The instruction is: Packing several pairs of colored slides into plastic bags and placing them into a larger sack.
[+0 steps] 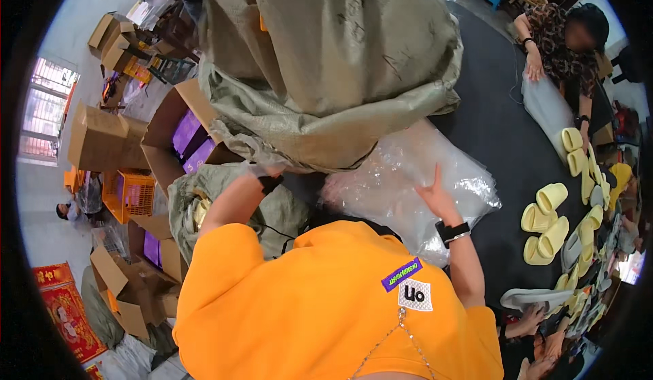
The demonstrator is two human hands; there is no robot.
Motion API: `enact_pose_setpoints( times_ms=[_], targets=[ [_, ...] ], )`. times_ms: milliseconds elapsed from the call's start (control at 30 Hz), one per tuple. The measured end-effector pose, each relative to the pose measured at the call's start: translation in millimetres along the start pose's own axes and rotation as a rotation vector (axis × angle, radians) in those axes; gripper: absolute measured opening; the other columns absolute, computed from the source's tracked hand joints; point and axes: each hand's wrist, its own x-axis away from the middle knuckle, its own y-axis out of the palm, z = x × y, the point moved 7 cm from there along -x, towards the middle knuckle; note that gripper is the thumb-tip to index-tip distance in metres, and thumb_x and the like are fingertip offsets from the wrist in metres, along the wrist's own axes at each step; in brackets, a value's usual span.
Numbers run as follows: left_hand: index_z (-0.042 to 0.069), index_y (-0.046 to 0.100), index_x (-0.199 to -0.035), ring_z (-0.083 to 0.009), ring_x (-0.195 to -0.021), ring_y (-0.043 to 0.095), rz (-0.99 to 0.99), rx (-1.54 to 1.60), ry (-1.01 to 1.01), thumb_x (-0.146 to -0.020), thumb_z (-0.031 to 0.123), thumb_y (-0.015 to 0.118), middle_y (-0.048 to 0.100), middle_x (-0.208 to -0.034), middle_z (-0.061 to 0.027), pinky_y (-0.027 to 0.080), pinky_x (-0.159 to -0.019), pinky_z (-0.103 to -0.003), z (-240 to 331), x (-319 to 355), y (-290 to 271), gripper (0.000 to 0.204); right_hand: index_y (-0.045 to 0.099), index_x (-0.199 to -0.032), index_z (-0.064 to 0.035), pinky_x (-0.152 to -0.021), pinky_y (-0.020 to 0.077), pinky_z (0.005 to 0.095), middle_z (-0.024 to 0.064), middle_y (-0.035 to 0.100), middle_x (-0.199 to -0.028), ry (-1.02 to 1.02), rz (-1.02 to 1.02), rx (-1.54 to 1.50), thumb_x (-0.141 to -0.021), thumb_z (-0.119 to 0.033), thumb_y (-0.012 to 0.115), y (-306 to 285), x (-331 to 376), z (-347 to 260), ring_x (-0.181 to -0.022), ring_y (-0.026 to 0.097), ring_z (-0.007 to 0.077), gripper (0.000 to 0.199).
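A large grey-green woven sack (333, 53) fills the top middle, its lower edge folded and bulging. Close against that edge is my left hand (273, 170), its fingers mostly hidden by the sack, so I cannot tell what it grips. My right hand (439, 196) lies over a stack of clear plastic bags (408, 183), with the index finger stretched out and the thumb apart. Nothing shows in its fingers. The shiny stack spreads on the dark tabletop (490, 101), partly under the sack.
Yellow slippers (546, 237) and grey ones (537, 298) line the right side. A co-worker (564, 46) at the far right rests a hand on a clear bag (546, 111). Other people's hands (530, 322) show lower right. An open carton (160, 138) with purple boxes stands left, near an orange crate (126, 196).
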Motion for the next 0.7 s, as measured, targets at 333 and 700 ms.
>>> enact_pose_setpoints(
  times_ms=[333,700],
  targets=[
    [0.004,0.047,-0.123,-0.0283,-0.118,0.041,-0.006,0.014,0.054,-0.090,0.021,0.041,0.045,-0.128,-0.0138,0.031,-0.101,-0.037,4.6,63.9,-7.5,0.037,0.015,-0.140,-0.0017,-0.063,0.0476,0.0318,0.0194,0.062,-0.088,0.111,-0.171,-0.061,-0.079,-0.042,0.058,-11.3,-22.4,9.8,-0.063,0.060,0.0232,0.085],
    [-0.002,0.051,-0.118,-0.0269,-0.121,0.039,0.577,-0.040,0.538,-0.089,0.013,0.045,0.045,-0.128,-0.0139,0.027,-0.106,-0.038,209.8,-29.2,-228.7,0.033,0.016,-0.141,-0.0055,-0.076,0.0479,0.0335,0.0232,0.060,-0.101,0.104,-0.200,-0.091,-0.079,-0.040,0.058,-10.4,-14.0,12.1,-0.081,0.063,0.0281,0.082]
  ],
)
